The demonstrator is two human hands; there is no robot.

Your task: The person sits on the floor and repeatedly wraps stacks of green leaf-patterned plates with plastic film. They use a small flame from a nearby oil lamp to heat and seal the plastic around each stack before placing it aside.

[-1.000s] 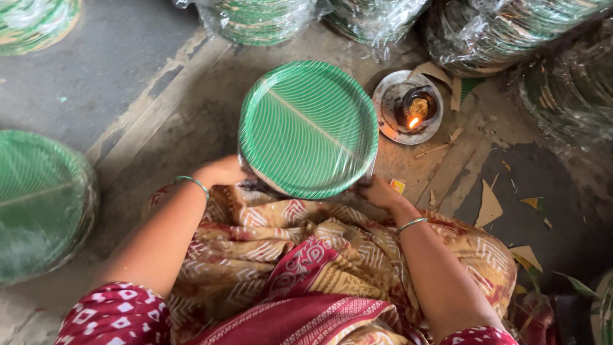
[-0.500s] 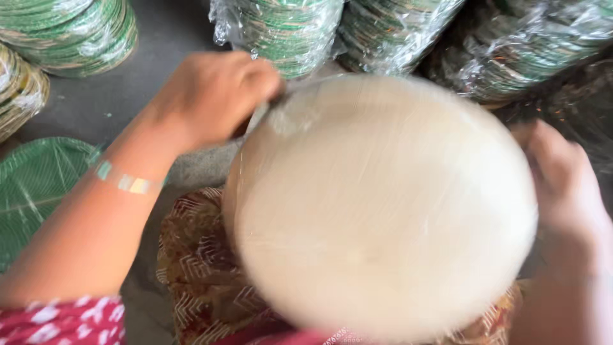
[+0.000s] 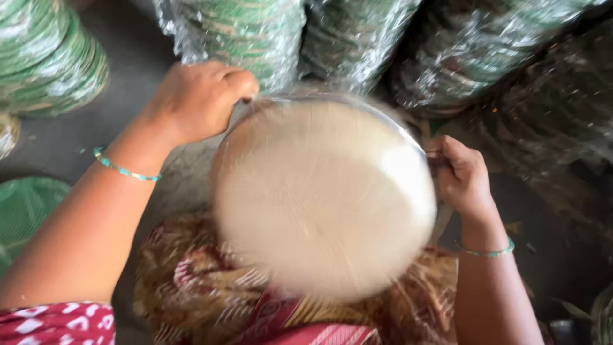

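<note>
Holding: plate (image 3: 322,198), pale underside up, blurred, over the lap.
Left hand (image 3: 195,99): fingers curled on the plate's upper-left rim.
Right hand (image 3: 461,176): closed on the right rim.
Behind: wrapped green plate stacks (image 3: 236,29).
Left: loose stack (image 3: 45,57).

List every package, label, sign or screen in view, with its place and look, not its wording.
Wrapped plate bundles: along the top, round stacks of green plates in clear shiny plastic film.
Unwrapped green plate stack: top left, bare.
Pale round plate stack: centre, blurred, between left hand and right hand.
No labels, signs or screens.
</note>
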